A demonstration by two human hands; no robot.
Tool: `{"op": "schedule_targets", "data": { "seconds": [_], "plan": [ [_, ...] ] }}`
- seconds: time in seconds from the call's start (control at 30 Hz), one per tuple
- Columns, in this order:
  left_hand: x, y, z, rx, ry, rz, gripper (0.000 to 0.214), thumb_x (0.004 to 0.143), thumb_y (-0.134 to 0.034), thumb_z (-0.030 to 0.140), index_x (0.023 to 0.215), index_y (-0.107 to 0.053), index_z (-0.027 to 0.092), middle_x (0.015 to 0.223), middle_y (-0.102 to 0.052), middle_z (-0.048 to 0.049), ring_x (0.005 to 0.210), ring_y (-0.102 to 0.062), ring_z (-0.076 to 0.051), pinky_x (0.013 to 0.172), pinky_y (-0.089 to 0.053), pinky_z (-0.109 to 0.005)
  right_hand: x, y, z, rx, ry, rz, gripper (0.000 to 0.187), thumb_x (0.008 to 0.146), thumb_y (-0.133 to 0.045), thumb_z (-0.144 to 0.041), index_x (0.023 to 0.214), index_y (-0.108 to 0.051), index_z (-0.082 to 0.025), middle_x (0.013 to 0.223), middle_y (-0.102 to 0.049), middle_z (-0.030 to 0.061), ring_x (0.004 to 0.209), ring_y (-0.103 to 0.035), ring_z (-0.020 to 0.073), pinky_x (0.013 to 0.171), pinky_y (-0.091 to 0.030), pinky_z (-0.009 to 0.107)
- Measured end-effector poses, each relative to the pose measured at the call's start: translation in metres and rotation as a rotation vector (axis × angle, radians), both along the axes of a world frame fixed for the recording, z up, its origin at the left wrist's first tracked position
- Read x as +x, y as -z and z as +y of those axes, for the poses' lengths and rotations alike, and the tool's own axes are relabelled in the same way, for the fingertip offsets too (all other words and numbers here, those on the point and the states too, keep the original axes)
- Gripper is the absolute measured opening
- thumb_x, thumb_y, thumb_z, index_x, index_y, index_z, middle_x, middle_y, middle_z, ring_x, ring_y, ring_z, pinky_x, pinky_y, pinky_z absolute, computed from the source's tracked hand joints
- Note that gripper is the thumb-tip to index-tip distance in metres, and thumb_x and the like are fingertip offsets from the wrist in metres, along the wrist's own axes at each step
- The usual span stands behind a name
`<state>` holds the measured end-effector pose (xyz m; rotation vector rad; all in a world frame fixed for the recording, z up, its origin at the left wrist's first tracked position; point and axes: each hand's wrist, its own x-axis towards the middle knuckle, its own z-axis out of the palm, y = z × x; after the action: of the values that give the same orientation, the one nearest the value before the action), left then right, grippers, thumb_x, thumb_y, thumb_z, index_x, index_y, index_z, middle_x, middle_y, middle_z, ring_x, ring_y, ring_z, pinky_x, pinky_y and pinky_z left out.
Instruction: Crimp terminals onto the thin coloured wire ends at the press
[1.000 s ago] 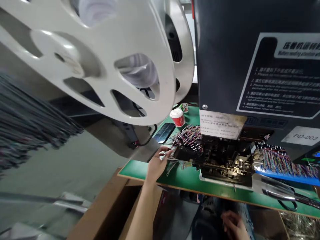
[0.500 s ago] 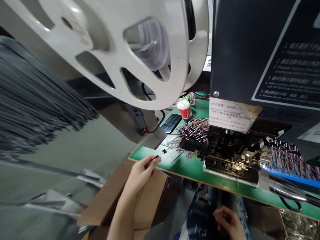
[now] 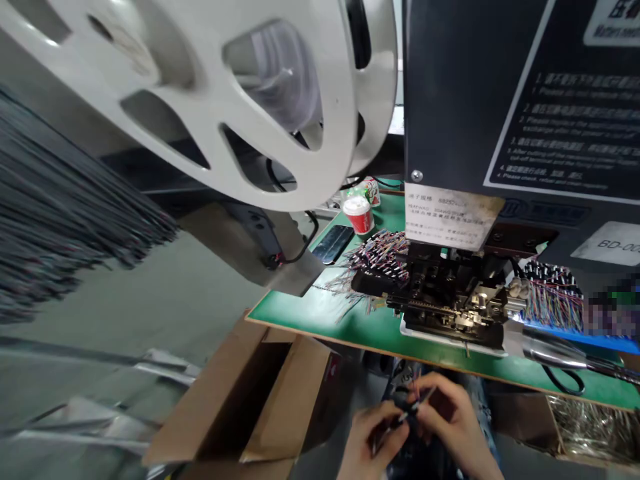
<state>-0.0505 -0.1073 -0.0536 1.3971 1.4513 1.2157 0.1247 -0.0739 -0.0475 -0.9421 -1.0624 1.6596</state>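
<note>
Low in the view, above the lap, my left hand (image 3: 375, 437) is closed on a thin dark cable (image 3: 401, 420) with pale bits near its end. My right hand (image 3: 450, 417) meets it from the right, thumb and fingers pinched at the cable's end, where fine reddish wires stick up. Motion smears the exact grip. Beyond the hands is a black and metal press machine (image 3: 450, 307) on the green table (image 3: 290, 313). Bundles of cables with coloured wire ends (image 3: 383, 253) lie behind its left side.
A big white reel (image 3: 320, 160) overhangs the upper left. Grey cables (image 3: 75, 200) hang at far left. An open cardboard box (image 3: 285, 400) stands below the table's left corner. A phone (image 3: 334, 243) and a red cup (image 3: 359, 215) are at the back; more cables (image 3: 553, 300) lie right.
My left hand has come from the table's left corner down and right to the lap, bringing the thin cable. My right hand has risen slightly and met it. The view has shifted a little.
</note>
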Motion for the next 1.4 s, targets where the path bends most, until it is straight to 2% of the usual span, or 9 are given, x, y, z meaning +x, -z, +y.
{"op": "schedule_targets", "data": {
  "seconds": [0.13,0.3,0.47,0.6,0.8,1.0,1.13,1.3,1.4],
  "plan": [
    [0.040,-0.008,0.031,0.415,0.146,0.279,0.042,0.110,-0.047,0.033,0.081,-0.075,0.021,0.066,-0.074,-0.0043,0.058,-0.073,-0.020,0.059,-0.053,-0.026,0.020,-0.026,0.004,0.019,0.203,0.056,0.033,0.087,-0.087,-0.047,0.110,-0.078,-0.025,0.081,-0.072,0.0014,0.057,-0.062,0.0121,0.047,-0.050,0.019],
    [0.056,-0.014,0.052,0.534,0.265,0.513,0.031,0.107,-0.043,0.018,0.102,-0.074,0.017,0.080,-0.082,-0.0102,0.064,-0.080,-0.026,0.055,-0.055,-0.030,0.026,-0.030,0.002,0.135,0.399,0.080,0.034,0.084,-0.092,-0.034,0.114,-0.078,-0.028,0.087,-0.075,0.0006,0.063,-0.064,0.0097,0.051,-0.050,0.014],
    [0.060,-0.022,0.047,0.380,0.477,0.415,0.028,0.105,-0.047,0.016,0.100,-0.074,0.018,0.076,-0.080,-0.0076,0.062,-0.078,-0.025,0.056,-0.056,-0.029,0.030,-0.031,0.002,0.066,0.369,0.042,0.022,0.087,-0.090,-0.039,0.101,-0.081,-0.025,0.080,-0.076,0.0010,0.058,-0.057,0.0084,0.051,-0.046,0.015],
    [0.050,-0.037,0.058,0.120,0.725,0.173,0.041,0.097,-0.068,0.060,0.101,-0.073,0.019,0.093,-0.080,-0.0101,0.083,-0.078,-0.028,0.073,-0.060,-0.032,0.045,-0.041,0.002,-0.032,0.340,0.076,0.028,0.080,-0.094,-0.044,0.098,-0.084,-0.024,0.071,-0.069,-0.0023,0.052,-0.047,0.0058,0.047,-0.036,0.015],
    [0.046,-0.051,0.081,0.025,0.533,-0.100,0.071,0.085,-0.075,0.075,0.131,-0.063,0.023,0.116,-0.078,-0.0104,0.106,-0.075,-0.029,0.096,-0.056,-0.035,0.061,-0.041,0.008,-0.036,0.207,0.119,0.026,0.076,-0.098,-0.040,0.087,-0.083,-0.022,0.072,-0.068,-0.0029,0.059,-0.056,0.0074,0.055,-0.045,0.015],
    [0.057,-0.070,0.086,0.039,0.502,-0.141,0.028,0.102,-0.064,0.039,0.082,-0.070,0.021,0.075,-0.073,-0.0014,0.067,-0.069,-0.017,0.067,-0.052,-0.024,0.053,-0.046,0.012,-0.116,0.126,0.213,0.028,0.079,-0.097,-0.036,0.087,-0.075,-0.021,0.072,-0.077,-0.0014,0.062,-0.071,0.0119,0.063,-0.056,0.020],
    [0.061,-0.072,0.085,-0.008,0.424,-0.250,0.026,0.101,-0.065,0.036,0.081,-0.067,0.020,0.065,-0.066,0.0018,0.057,-0.063,-0.014,0.057,-0.048,-0.021,0.047,-0.044,0.016,-0.041,0.197,0.201,0.024,0.083,-0.094,-0.034,0.086,-0.076,-0.020,0.074,-0.080,0.0017,0.059,-0.072,0.0119,0.058,-0.056,0.019],
    [0.065,-0.057,0.085,-0.155,0.501,-0.478,0.034,0.100,-0.068,0.049,0.082,-0.063,0.020,0.057,-0.061,0.0046,0.049,-0.062,-0.014,0.053,-0.050,-0.022,0.044,-0.041,0.019,-0.007,0.209,0.179,0.035,0.082,-0.093,-0.041,0.108,-0.081,-0.021,0.069,-0.076,0.0001,0.056,-0.070,0.0150,0.056,-0.057,0.023],
    [0.065,-0.050,0.086,-0.194,0.556,-0.514,0.035,0.098,-0.072,0.051,0.084,-0.066,0.019,0.061,-0.065,0.0024,0.051,-0.064,-0.015,0.056,-0.053,-0.024,0.046,-0.043,0.017,-0.043,0.164,0.175,0.032,0.081,-0.093,-0.046,0.097,-0.084,-0.020,0.067,-0.076,0.0009,0.054,-0.068,0.0141,0.056,-0.056,0.023]
  ]
}}
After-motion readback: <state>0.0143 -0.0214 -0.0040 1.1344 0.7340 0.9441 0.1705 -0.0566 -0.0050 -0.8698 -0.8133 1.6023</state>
